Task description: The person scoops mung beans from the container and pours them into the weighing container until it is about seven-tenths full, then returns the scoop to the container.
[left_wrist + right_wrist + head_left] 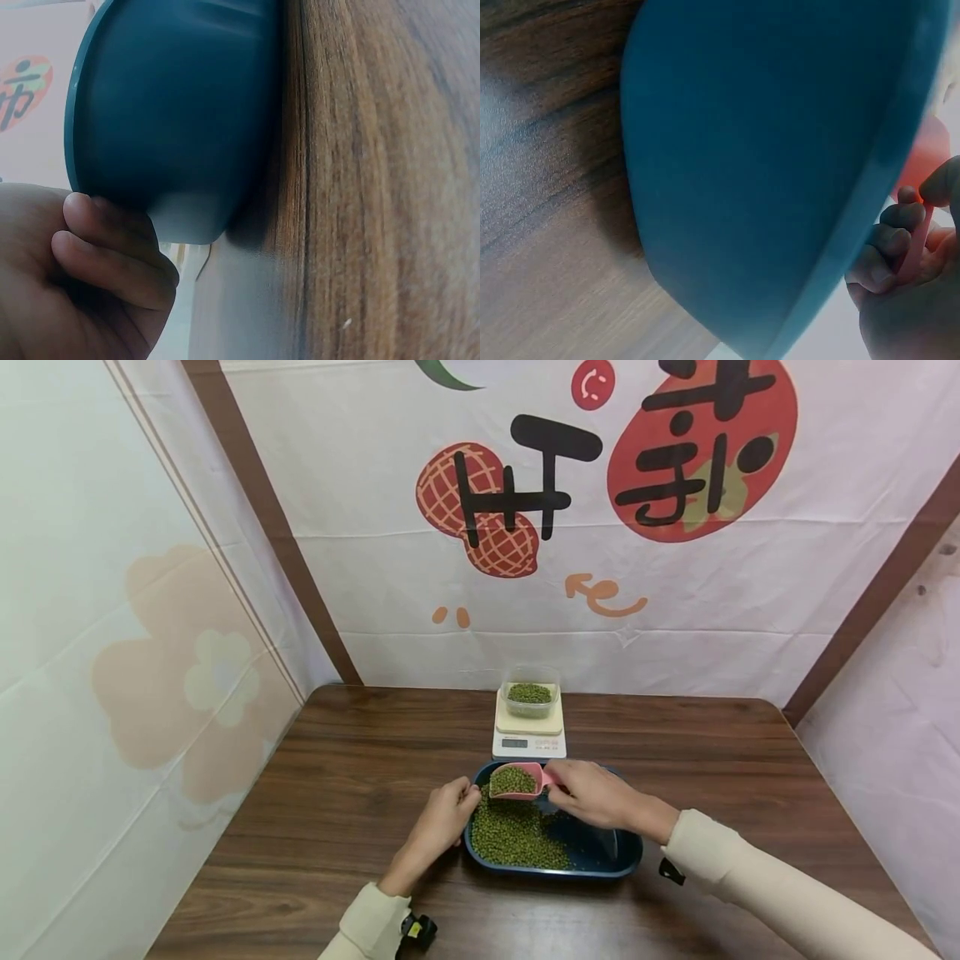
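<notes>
A pink scoop point(528, 768) heaped with green mung beans point(512, 780) is held above the tray by my right hand point(596, 793), whose fingers curl round its handle point(913, 251). The dark blue tray point(555, 872) stands on the table with more mung beans spread over its left part; some blue bottom shows at the right. My left hand point(444, 817) grips the tray's left rim; in the left wrist view its fingers point(112, 262) bend at the tray's edge.
Behind the tray a white kitchen scale point(528, 747) carries a clear plastic container point(555, 681) with mung beans in it. Its display is too small to read. The brown wooden table point(375, 760) meets a printed cloth backdrop point(360, 577) at the back.
</notes>
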`<state>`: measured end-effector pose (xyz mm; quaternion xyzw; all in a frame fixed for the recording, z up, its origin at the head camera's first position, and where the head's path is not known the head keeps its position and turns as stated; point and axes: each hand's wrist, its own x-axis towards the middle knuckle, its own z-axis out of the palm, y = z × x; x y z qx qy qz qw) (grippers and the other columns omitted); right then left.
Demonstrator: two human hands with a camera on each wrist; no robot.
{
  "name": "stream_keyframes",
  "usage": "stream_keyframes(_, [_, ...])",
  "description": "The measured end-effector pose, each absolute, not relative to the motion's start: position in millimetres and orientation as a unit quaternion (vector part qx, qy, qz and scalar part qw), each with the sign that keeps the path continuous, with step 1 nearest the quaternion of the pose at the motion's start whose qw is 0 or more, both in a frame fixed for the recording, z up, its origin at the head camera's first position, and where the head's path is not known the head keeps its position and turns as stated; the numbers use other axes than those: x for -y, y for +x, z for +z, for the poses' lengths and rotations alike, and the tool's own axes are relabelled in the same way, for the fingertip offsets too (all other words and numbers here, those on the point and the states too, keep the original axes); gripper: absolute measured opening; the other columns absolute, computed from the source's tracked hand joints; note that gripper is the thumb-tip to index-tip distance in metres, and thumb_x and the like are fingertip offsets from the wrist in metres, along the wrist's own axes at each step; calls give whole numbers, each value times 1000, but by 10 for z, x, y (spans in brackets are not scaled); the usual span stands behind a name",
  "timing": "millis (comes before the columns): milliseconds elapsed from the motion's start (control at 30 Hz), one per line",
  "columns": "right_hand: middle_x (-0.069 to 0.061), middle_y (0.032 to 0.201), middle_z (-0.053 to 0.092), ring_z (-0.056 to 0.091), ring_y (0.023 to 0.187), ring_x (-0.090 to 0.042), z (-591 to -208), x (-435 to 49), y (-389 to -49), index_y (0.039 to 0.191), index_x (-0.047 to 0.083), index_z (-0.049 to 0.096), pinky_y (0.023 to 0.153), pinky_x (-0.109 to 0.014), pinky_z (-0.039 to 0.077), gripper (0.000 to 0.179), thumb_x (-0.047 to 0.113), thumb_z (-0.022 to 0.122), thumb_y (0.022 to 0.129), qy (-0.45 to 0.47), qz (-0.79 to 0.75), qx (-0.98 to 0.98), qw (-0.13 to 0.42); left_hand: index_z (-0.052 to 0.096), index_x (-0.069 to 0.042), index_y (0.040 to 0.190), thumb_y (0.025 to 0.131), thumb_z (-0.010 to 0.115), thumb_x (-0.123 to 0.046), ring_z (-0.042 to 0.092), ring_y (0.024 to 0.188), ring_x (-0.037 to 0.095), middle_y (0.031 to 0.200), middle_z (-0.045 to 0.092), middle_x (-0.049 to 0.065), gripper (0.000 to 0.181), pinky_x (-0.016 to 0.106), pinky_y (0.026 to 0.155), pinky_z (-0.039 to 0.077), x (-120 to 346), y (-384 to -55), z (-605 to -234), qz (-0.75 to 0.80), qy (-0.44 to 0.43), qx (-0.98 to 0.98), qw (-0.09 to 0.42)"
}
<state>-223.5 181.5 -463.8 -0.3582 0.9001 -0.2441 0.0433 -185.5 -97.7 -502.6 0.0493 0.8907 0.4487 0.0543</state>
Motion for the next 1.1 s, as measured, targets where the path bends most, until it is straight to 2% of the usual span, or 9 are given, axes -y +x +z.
stream_keyframes(367, [9, 77, 44, 38, 62, -2, -4639, -1845, -2223, 101, 21, 61, 57, -21, 32, 4, 19, 58, 104, -343, -253, -905, 11, 48, -12, 78, 113, 47, -21, 43, 38, 12, 55, 43, -2, 36, 27, 40, 43, 979, -1878, -5052, 448, 44, -892, 50])
stream_keyframes(533, [9, 76, 44, 38, 62, -2, -4638, -1866, -2206, 97, 22, 59, 57, -21, 32, 6, 18, 60, 102, -342, -258, -904, -9, 48, -12, 79, 113, 47, -21, 43, 38, 13, 55, 43, -1, 36, 29, 40, 44, 985, -1875, -5065, 450, 46, -890, 54])
stream_keyframes(800, [9, 72, 36, 29, 60, -2, -4621, -1899, -2210, 88, 22, 52, 57, -21, 27, 15, 15, 60, 100, -339, -269, -901, -38, 47, -12, 78, 113, 47, -21, 44, 38, 12, 55, 43, -2, 36, 26, 40, 43, 988, -1861, -5075, 453, 49, -889, 48])
stream_keyframes(1100, [9, 72, 34, 28, 61, -2, -4565, -1923, -2237, 88, 22, 53, 59, -22, 27, 14, 16, 61, 98, -331, -269, -903, -58, 47, -12, 77, 113, 48, -19, 44, 37, 12, 56, 43, -2, 36, 27, 39, 43, 979, -1865, -5075, 447, 50, -892, 40])
